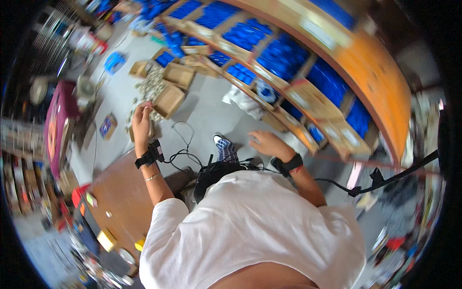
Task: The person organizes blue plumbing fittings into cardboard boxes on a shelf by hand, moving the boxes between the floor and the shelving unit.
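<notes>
My left hand [141,121] is raised in front of me, with its thumb and fingers close together. Blur leaves it unclear whether a small thing is between the fingertips. In the picture it overlaps a heap of small pale pieces [148,83] on the floor, beside an open cardboard box [169,101]. Another open cardboard box [179,76] lies just behind that one. My right hand [269,143] hangs in the air with fingers apart and nothing in it. Nearest to it is a rack [249,57] of cardboard bins filled with blue packets [283,56].
A brown table [121,195] stands close on my left, with a yellow block [107,240] on it. Black cables [187,151] hang around my waist. On the floor are a blue plastic stool [114,63], a small box [108,127] and white bags [245,103].
</notes>
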{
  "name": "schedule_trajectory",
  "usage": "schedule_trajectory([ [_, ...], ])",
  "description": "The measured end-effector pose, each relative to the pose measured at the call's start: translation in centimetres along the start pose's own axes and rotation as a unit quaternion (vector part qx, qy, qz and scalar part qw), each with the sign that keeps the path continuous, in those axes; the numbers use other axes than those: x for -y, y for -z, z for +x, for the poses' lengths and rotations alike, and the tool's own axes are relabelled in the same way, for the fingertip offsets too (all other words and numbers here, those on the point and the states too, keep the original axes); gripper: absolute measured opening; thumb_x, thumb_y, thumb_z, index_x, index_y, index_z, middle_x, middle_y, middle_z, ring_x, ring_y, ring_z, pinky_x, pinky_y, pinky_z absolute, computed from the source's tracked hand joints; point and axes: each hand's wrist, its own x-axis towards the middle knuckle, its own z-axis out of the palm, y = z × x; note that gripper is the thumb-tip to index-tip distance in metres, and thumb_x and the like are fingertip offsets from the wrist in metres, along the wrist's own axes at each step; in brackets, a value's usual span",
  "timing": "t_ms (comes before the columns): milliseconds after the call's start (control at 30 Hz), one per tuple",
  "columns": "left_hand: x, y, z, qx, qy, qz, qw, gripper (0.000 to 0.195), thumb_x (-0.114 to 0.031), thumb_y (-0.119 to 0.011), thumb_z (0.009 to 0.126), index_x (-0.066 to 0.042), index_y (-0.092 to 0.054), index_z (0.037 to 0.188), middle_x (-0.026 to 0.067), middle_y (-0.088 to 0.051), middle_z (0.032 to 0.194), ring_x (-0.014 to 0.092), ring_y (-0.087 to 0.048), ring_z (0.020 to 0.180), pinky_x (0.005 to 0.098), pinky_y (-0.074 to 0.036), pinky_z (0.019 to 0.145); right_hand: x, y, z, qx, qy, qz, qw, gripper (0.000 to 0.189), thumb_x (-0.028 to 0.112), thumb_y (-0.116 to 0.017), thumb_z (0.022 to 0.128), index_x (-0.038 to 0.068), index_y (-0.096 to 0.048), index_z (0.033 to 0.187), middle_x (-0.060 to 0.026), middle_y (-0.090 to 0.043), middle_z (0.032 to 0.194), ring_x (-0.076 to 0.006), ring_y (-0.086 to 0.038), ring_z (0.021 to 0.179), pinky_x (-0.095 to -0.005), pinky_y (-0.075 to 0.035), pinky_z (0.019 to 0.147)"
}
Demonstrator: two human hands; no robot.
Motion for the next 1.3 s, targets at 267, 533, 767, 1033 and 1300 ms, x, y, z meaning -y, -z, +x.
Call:
schedule_trajectory([
  [267,11.1,8.8,0.7,-0.049,0.101,0.141,0.984,0.021,-0.015,-0.052,0.089,-0.002,-0.062,0.102,0.0116,-0.066,0.084,0.016,-0.062,0.078,0.029,-0.047,0.069,-0.9,-2.8,16.3,0.162,0.068,0.003,0.984,0.035,0.025,-0.056,0.083,0.001,-0.056,0.108,-0.0226,-0.06,0.1,-0.0368,-0.058,0.091,-0.0405,-0.046,0.079],
  [533,13.5,16.6,2.7,-0.188,0.124,0.15,0.963,0.021,-0.012,-0.052,0.087,-0.001,-0.061,0.102,0.0095,-0.067,0.088,0.014,-0.062,0.078,0.0273,-0.048,0.071,1.7,0.5,32.9,0.099,0.105,0.012,0.99,0.028,0.018,-0.056,0.082,0.0,-0.057,0.104,-0.0207,-0.062,0.085,-0.0317,-0.062,0.079,-0.036,-0.048,0.071],
  [767,18.5,22.6,0.6,-0.298,0.22,0.212,0.904,0.025,-0.021,-0.055,0.085,-0.005,-0.062,0.102,0.0128,-0.065,0.089,0.018,-0.062,0.082,0.0294,-0.048,0.074,4.0,-0.1,45.7,0.142,0.124,0.032,0.981,0.027,0.016,-0.057,0.082,-0.001,-0.058,0.103,-0.0193,-0.063,0.079,-0.0307,-0.062,0.074,-0.0351,-0.048,0.067],
  [1033,20.4,17.7,1.0,-0.234,0.413,0.194,0.858,0.028,-0.021,-0.054,0.086,-0.001,-0.06,0.105,0.0163,-0.065,0.094,0.024,-0.063,0.091,0.0329,-0.048,0.078,9.7,-3.4,64.5,0.222,0.188,0.008,0.957,0.026,0.016,-0.055,0.084,-0.001,-0.058,0.103,-0.0192,-0.063,0.082,-0.0292,-0.062,0.076,-0.0341,-0.047,0.067],
  [1300,18.1,18.6,5.0,-0.424,0.391,0.155,0.802,0.017,-0.013,-0.051,0.09,-0.004,-0.062,0.099,0.0068,-0.064,0.082,0.012,-0.058,0.077,0.0248,-0.046,0.069,19.7,-10.2,79.9,0.24,0.364,0.033,0.899,0.024,0.017,-0.053,0.084,0.001,-0.059,0.102,-0.0153,-0.063,0.083,-0.0264,-0.061,0.072,-0.0322,-0.047,0.065],
])
